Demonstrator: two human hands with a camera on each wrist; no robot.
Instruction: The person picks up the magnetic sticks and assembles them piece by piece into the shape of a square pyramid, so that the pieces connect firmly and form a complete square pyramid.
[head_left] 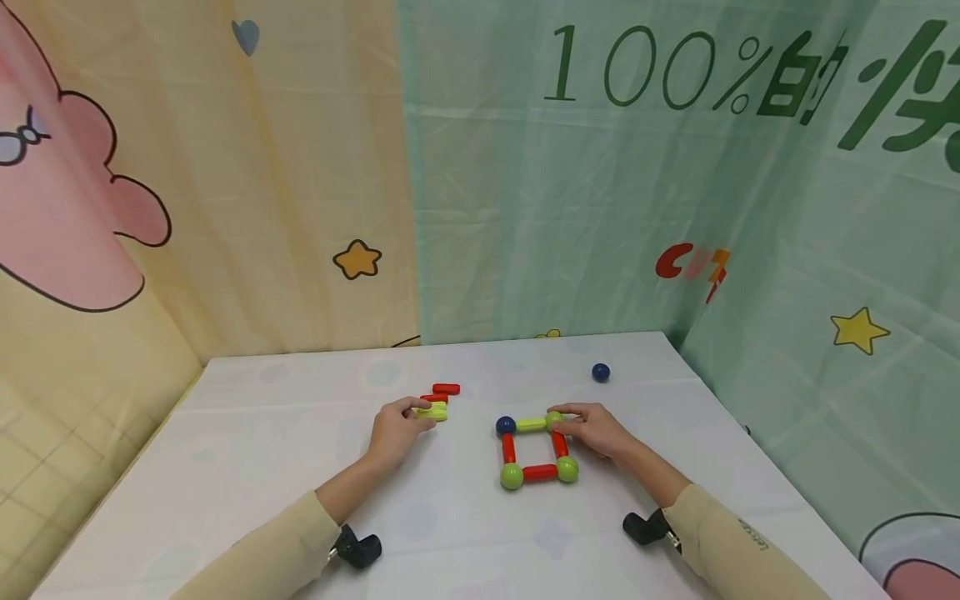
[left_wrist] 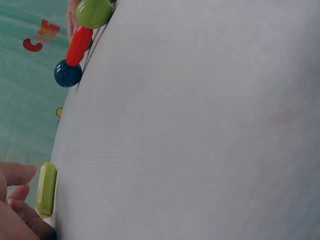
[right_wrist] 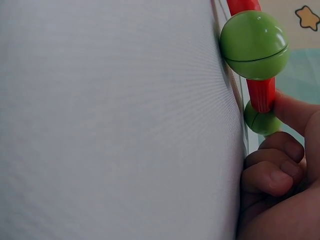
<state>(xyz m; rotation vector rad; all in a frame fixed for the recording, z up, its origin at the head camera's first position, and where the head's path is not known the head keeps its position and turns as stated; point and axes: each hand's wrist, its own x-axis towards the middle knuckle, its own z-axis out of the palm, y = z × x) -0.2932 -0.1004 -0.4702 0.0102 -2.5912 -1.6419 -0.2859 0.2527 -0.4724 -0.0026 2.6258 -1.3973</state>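
A square frame of rods and balls lies on the white table. Its far left corner is a blue ball (head_left: 506,426); the other corners are green balls, one near left (head_left: 512,476), one near right (head_left: 567,469). Red rods (head_left: 540,473) form three sides and a yellow-green rod (head_left: 531,425) the far side. My right hand (head_left: 596,429) pinches the far right green ball (right_wrist: 262,120), thumb beside the red rod (right_wrist: 261,95). My left hand (head_left: 396,432) reaches over a small group of yellow-green rods (head_left: 438,412), fingers apart around them; in the left wrist view, the fingertips stand beside one rod (left_wrist: 46,189).
Two loose red rods lie just beyond the yellow-green ones, the farther one (head_left: 446,388) toward the back. A separate blue ball (head_left: 601,372) rests near the table's far right. Printed curtains (head_left: 525,208) hang behind and beside the table (head_left: 247,467).
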